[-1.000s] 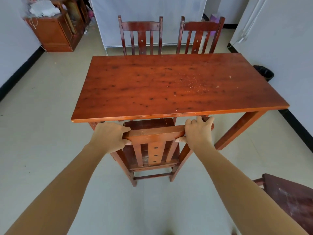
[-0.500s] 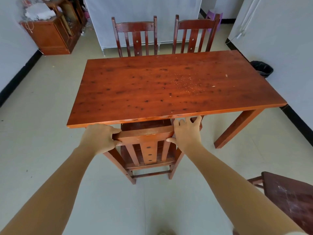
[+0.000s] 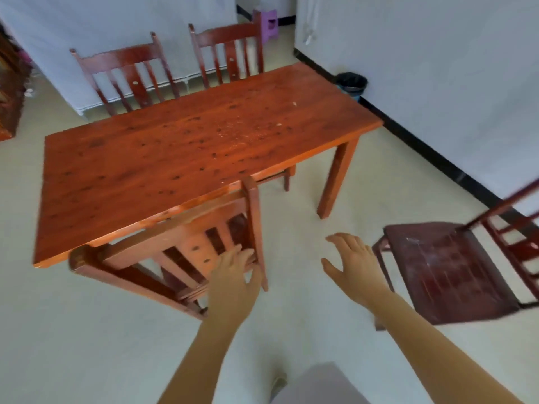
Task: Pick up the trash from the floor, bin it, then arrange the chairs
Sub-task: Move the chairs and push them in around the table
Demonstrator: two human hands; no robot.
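Chair (image 3: 446, 269) right of both hands.

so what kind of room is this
Probably a plain home dining room: a long wooden table with matching slat-back chairs around it, and a small black bin against the wall.

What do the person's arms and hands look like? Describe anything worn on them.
Both forearms are bare as far as the picture shows: no sleeves in view. The left hand and right hand wear no gloves, and no watch, bracelet or ring shows, though the picture is a bit blurred. Each hand has slim fingers.
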